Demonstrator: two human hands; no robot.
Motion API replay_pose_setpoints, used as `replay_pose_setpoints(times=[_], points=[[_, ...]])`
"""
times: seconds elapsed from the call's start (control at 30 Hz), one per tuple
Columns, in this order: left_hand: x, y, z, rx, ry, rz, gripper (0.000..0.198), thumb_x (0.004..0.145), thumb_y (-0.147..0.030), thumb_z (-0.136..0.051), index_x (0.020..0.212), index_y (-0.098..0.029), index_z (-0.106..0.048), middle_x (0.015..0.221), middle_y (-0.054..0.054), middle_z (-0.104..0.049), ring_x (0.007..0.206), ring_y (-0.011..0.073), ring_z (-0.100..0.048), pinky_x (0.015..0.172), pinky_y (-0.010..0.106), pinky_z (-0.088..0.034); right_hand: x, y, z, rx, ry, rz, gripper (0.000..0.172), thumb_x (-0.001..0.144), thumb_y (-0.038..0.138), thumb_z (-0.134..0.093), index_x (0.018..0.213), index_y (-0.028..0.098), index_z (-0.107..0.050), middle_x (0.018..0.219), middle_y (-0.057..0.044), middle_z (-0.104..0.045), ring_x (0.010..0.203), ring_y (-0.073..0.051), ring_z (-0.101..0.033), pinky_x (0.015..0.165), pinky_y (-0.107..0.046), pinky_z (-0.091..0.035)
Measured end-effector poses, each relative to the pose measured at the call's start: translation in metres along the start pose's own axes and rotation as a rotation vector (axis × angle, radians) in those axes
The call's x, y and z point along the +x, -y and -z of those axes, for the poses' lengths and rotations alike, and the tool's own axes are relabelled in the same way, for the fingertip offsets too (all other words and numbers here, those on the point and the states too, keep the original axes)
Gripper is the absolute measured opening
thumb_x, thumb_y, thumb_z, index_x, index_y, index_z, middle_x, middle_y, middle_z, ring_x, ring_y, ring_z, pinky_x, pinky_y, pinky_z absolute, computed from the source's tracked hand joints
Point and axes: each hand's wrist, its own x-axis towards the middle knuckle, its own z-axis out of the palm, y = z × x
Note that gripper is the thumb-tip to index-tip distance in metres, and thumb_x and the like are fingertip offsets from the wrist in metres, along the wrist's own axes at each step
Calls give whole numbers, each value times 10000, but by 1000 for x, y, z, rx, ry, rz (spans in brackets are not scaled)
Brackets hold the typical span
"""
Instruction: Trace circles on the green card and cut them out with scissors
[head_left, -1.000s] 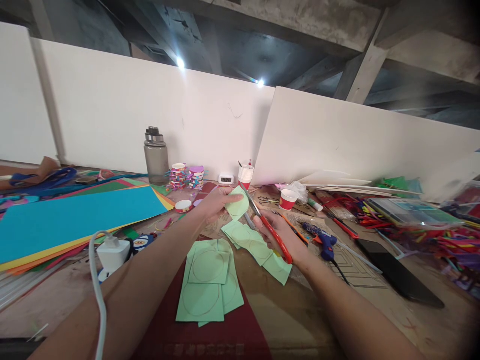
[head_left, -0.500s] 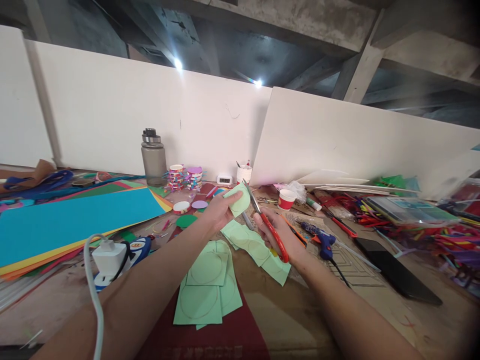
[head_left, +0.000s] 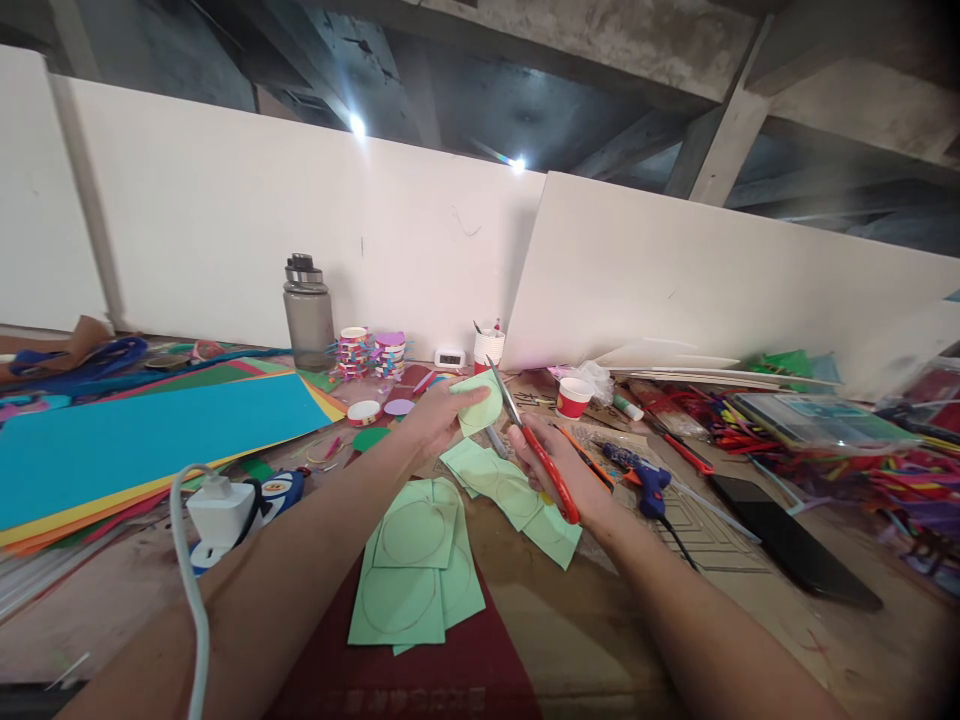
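Pinched in my left hand (head_left: 433,422) is a light green paper piece (head_left: 480,408) with a rounded edge. My right hand (head_left: 559,455) grips red-handled scissors (head_left: 544,455), whose blades point up and away, right beside the paper's edge. Below my hands lies a row of green paper pieces (head_left: 514,495) with pencilled circles. Nearer to me, a stack of green paper squares (head_left: 405,570), also marked with circles, rests on a dark red sheet (head_left: 465,680).
Coloured sheets (head_left: 165,440), a plugged charger (head_left: 221,515) and a grey bottle (head_left: 307,320) are on the left. At the right lie a blue glue gun (head_left: 651,485), a black phone (head_left: 791,540) and a paper cup (head_left: 574,397). A small clock (head_left: 450,358) stands behind.
The green paper in my left hand has turned slightly against the scissors. My right hand keeps its grip and has hardly moved.
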Motion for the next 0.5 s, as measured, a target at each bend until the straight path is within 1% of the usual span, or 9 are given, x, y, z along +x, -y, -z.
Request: replay_pose_setpoints(times=[0.1,0.27,0.37,0.5], points=[[0,-1,1,32,25,1,341,604,-163,-883,884,-74,-711,790,98,-730,676,169,-671,645,269,-533,0,1,2,-17,21,8,397,861,604,-561,797,224,-466,627,56,-379,523,-95,-348,459,-214,-311],[1,-4,6,86,56,0,361,592,-195,-887,895,-77,-730,812,97,-736,689,167,-672,651,261,-525,1,-1,4,-51,44,20,387,870,588,-562,794,225,-453,642,54,-377,537,-96,-360,469,-215,-300],[2,-5,8,112,39,1,342,582,-188,-888,863,-77,-729,791,94,-732,658,163,-663,616,256,-518,1,-1,4,-78,47,19,381,877,582,-558,804,225,-448,659,45,-398,546,-100,-381,464,-215,-295],[3,0,5,24,-20,-7,287,601,-138,-868,841,-85,-720,784,90,-732,675,162,-669,633,254,-541,1,-4,3,-72,35,31,398,881,595,-551,790,224,-441,648,48,-397,530,-95,-366,453,-214,-285]])
